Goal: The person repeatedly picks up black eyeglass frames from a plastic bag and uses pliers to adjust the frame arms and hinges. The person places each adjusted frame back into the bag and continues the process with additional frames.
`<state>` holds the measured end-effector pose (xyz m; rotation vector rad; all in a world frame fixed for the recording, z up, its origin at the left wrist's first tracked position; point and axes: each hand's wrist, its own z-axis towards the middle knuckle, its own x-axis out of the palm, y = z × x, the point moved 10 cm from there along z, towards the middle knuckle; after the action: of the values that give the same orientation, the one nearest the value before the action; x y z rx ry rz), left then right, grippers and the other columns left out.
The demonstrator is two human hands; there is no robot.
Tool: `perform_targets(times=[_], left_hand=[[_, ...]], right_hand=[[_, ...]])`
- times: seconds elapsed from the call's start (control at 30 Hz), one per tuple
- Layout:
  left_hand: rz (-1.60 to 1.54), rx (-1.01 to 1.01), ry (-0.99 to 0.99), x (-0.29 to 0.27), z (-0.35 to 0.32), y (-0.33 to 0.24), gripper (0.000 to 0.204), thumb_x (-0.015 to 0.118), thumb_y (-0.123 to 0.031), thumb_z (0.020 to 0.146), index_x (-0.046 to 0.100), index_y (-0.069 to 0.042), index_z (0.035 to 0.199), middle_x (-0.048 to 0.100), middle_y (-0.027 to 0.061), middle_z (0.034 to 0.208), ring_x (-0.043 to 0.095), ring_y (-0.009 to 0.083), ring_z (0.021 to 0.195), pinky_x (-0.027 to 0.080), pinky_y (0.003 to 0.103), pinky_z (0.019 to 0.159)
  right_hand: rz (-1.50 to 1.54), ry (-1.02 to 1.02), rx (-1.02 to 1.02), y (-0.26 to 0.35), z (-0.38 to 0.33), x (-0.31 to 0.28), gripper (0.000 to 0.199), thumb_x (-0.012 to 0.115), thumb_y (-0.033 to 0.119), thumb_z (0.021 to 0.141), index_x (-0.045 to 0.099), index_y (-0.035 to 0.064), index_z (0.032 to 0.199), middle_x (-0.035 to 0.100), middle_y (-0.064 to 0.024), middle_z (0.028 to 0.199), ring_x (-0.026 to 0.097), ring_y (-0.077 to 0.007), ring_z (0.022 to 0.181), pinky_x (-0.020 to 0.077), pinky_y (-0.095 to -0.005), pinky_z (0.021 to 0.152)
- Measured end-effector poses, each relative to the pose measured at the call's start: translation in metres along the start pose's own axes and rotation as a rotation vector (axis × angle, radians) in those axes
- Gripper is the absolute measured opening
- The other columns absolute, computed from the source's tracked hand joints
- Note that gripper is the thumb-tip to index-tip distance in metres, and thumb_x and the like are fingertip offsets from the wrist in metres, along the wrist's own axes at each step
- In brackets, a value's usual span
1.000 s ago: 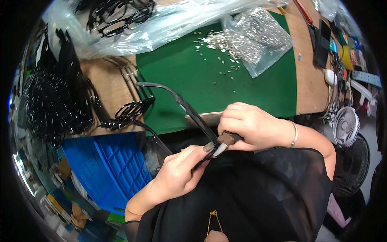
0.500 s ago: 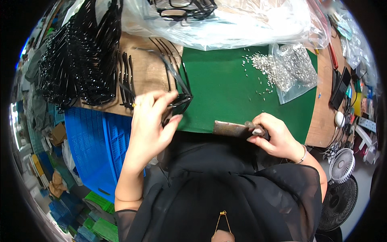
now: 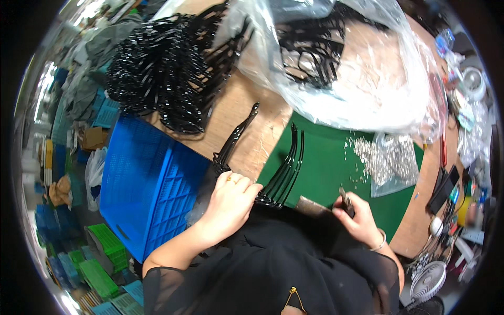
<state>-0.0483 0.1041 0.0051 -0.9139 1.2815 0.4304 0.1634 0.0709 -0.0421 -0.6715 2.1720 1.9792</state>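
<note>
My left hand (image 3: 231, 202) rests on the ends of a small row of black curved plastic strips (image 3: 283, 170) lying across the edge of the green mat (image 3: 336, 173). Another group of black strips (image 3: 233, 139) lies on the wooden table just left of them. My right hand (image 3: 357, 218) is closed around a small dark tool (image 3: 345, 200) near the table's front edge, beside a brown flat piece (image 3: 312, 206). A clear bag of small silver metal parts (image 3: 386, 160) lies on the mat beyond my right hand.
A large heap of black strips (image 3: 168, 79) covers the far left of the wooden table (image 3: 236, 110). A big clear plastic bag (image 3: 357, 68) with more black parts lies at the back. A blue crate (image 3: 147, 184) stands left of me. Small tools and a fan (image 3: 428, 281) sit at right.
My left hand has carried the black strip down onto the row at the mat's edge. My right hand stayed near the front edge with the tool. The view has shifted left.
</note>
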Motion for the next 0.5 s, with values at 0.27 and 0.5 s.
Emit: perform_targets(times=[0.27,0.5], left_hand=[[0.298,-0.156,-0.35,-0.086,-0.017,0.071,0.033,0.055,0.006,0.06,0.059,-0.002,0.092,0.052,0.0104,0.08,0.051,0.0286,0.084,0.036,0.043,0.088],[0.336,-0.081,-0.429,-0.109,0.0,0.169,0.033,0.057,0.004,0.062,0.057,-0.003,0.094,0.052,0.0091,0.081,0.051,0.0268,0.085,0.037,0.038,0.085]], right_hand=[[0.041,-0.081,0.076,-0.013,-0.003,-0.007,0.014,0.063,0.011,0.078,0.054,0.0009,0.083,0.052,-0.003,0.065,0.045,-0.0096,0.057,0.0384,-0.024,0.055],[-0.061,-0.039,0.197,-0.012,0.011,0.001,0.017,0.063,0.014,0.079,0.054,0.0004,0.084,0.053,-0.0065,0.065,0.048,-0.0131,0.057,0.0406,-0.0266,0.056]])
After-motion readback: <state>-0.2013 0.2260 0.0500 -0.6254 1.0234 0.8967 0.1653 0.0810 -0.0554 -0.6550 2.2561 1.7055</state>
